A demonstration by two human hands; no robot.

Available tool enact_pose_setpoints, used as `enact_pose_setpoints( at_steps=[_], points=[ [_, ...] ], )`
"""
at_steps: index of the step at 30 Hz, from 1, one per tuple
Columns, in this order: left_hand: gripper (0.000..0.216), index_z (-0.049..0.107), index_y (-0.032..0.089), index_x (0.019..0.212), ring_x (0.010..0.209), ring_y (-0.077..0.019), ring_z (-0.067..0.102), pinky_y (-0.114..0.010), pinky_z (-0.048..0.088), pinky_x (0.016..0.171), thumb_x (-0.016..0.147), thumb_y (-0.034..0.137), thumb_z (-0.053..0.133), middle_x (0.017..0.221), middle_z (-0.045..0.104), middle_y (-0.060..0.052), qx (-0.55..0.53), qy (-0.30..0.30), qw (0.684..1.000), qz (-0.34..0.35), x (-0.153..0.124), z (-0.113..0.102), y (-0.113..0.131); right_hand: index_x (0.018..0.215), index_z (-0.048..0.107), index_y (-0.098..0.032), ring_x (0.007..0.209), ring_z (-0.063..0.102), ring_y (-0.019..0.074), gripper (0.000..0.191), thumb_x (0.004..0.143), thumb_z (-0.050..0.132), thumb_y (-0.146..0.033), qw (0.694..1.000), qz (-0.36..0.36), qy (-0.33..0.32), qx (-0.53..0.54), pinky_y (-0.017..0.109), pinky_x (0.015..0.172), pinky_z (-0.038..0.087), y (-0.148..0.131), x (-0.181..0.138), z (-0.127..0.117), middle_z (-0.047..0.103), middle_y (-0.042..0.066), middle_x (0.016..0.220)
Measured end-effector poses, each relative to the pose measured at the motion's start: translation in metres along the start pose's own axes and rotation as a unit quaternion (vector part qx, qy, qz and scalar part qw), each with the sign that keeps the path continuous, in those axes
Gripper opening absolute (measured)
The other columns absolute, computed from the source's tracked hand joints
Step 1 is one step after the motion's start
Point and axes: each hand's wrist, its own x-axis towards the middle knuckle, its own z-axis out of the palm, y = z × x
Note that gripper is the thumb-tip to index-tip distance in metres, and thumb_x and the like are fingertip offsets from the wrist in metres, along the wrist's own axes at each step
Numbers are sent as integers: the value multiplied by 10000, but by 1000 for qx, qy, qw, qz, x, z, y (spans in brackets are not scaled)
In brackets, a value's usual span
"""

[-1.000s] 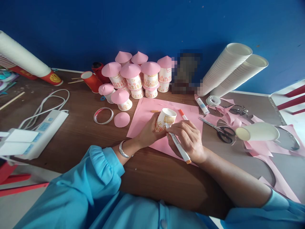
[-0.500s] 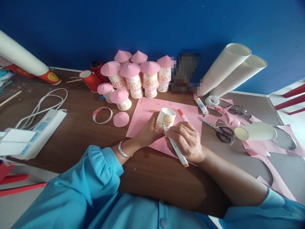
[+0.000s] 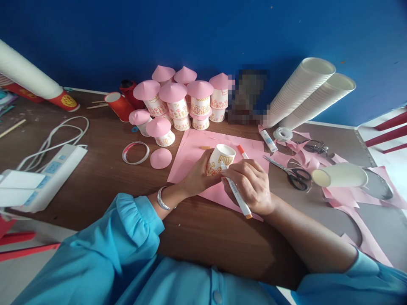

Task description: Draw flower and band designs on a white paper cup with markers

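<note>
My left hand (image 3: pixel 197 176) grips a small white paper cup (image 3: pixel 220 158) with orange and yellow drawings, tilted over a pink paper sheet (image 3: pixel 193 149). My right hand (image 3: pixel 249 185) is closed round a white marker (image 3: pixel 237 192) with an orange end, its tip against the cup's side. A loose pink paper cone (image 3: pixel 160 158) lies on the wooden table left of the sheet.
Several cups topped with pink cones (image 3: pixel 178 103) stand at the back. Two long stacks of white cups (image 3: pixel 305 95) lean on the blue wall. Scissors (image 3: pixel 291 171), a glue tube (image 3: pixel 267 140), tape roll (image 3: pixel 282 134), a lying cup (image 3: pixel 340 176), pink scraps, a ring (image 3: pixel 136 153) and a power strip (image 3: pixel 47 171) lie around.
The marker tip has shifted a little on the cup's side; both hands otherwise stay in place. The view drifted slightly.
</note>
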Motion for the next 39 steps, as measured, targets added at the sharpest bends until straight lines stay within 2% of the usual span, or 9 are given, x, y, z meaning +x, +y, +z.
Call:
enact_pose_setpoints(
  at_steps=[12, 20, 25, 34, 39],
  points=[
    [621, 532, 195, 1246, 1027, -261, 672, -383, 563, 826, 834, 549, 833, 1174, 701, -102, 19, -5, 1000, 24, 0, -2, -2, 1136, 640, -190, 745, 652, 192, 209, 956, 671, -89, 1000, -6, -18, -14, 367, 740, 560, -1, 2, -1, 740, 51, 903],
    [610, 537, 187, 1264, 1044, -281, 686, -397, 568, 821, 843, 513, 836, 1205, 702, -121, 18, -7, 1000, 13, 0, -2, 1, 1262, 634, -215, 741, 662, 188, 305, 978, 646, -106, 1000, -3, -7, -18, 366, 747, 564, 1, 3, -1, 741, 32, 902],
    [629, 537, 178, 1300, 1053, -280, 702, -398, 587, 810, 880, 564, 801, 1230, 708, -146, 4, -10, 999, 34, 0, -2, -1, 1320, 617, -227, 726, 661, 189, 367, 974, 651, -108, 999, 7, -3, -33, 362, 733, 553, 2, 2, -2, 738, 22, 889],
    [615, 523, 190, 1251, 1079, -273, 688, -388, 588, 831, 854, 540, 837, 1252, 693, -143, -29, -10, 999, 28, 1, -1, -6, 1264, 623, -193, 727, 665, 197, 324, 956, 657, -97, 1000, -1, 0, -22, 363, 723, 571, 1, 3, -3, 738, 42, 878],
    [635, 530, 201, 1252, 1060, -268, 681, -386, 578, 838, 828, 552, 847, 1214, 701, -110, 6, 0, 1000, 11, 1, -1, -5, 1189, 618, -213, 734, 654, 186, 247, 967, 650, -111, 1000, 0, -16, -9, 358, 729, 567, -2, 2, -2, 738, 33, 895]
  ],
)
